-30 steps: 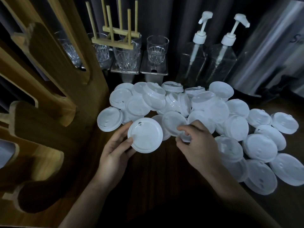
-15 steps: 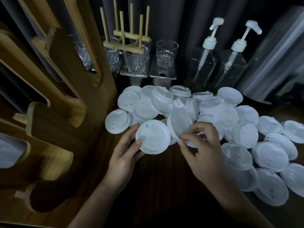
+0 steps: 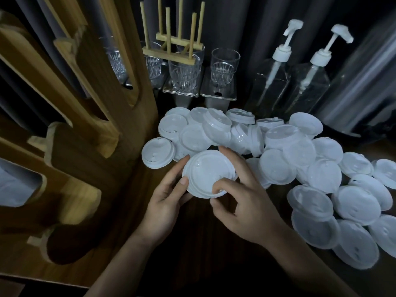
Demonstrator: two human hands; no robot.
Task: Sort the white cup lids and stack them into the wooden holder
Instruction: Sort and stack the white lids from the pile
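Dark wood tabletop (image 3: 199, 228) runs under both my forearms, and a dark curtain (image 3: 235, 22) hangs behind it. Between my hands, just above the table, is a white lid (image 3: 205, 170) with its top face up. My left hand (image 3: 165, 204) grips it from the left, thumb pressed on the rim and the other fingers curled underneath, out of sight. My right hand (image 3: 244, 202) pinches the same lid from the right, forefinger laid along its far edge and thumb bent onto its near rim. That near rim looks doubled, and I cannot tell whether one lid or two sit there.

Just behind and to the right, the loose pile of lids (image 3: 276, 166) spreads across the table to the right edge. Many overlap and a few are tipped on edge. The wooden holder (image 3: 171, 54), a small frame of upright dowels, is at the back among clear glasses (image 3: 225, 65); I cannot tell what it rests on. Two pump bottles (image 3: 272, 88) stand to its right. A tall wooden organiser (image 3: 102, 125) with long slots fills the left side.
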